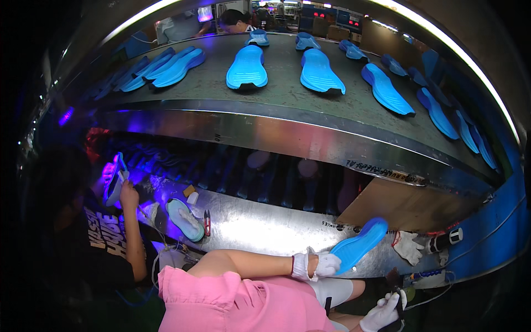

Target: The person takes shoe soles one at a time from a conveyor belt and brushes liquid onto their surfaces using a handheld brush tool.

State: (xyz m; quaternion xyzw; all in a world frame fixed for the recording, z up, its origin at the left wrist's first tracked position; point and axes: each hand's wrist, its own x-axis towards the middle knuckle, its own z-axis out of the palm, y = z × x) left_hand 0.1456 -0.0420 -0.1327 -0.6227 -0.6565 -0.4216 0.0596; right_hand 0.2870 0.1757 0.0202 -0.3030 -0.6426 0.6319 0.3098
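Note:
My left hand [325,264], in a white glove, grips the near end of a bright blue shoe sole [358,246]. The sole slants up and to the right over the metal ledge, its far end slightly blurred. Lower right, my right hand [381,314], gloved in white too, is closed around a dark-handled tool [402,304]; its exact kind is hard to make out. Beside it are a round pale piece and a blue segmented hose [427,274].
Blue soles [246,67] stand in rows on the dark green conveyor belt [193,91]. Along the metal ledge [260,221] lie a pale sole [185,220], red-handled nippers [207,223], a white glove [408,247] and a cardboard sheet [387,205]. At left, a co-worker's hand [130,195] works on another sole.

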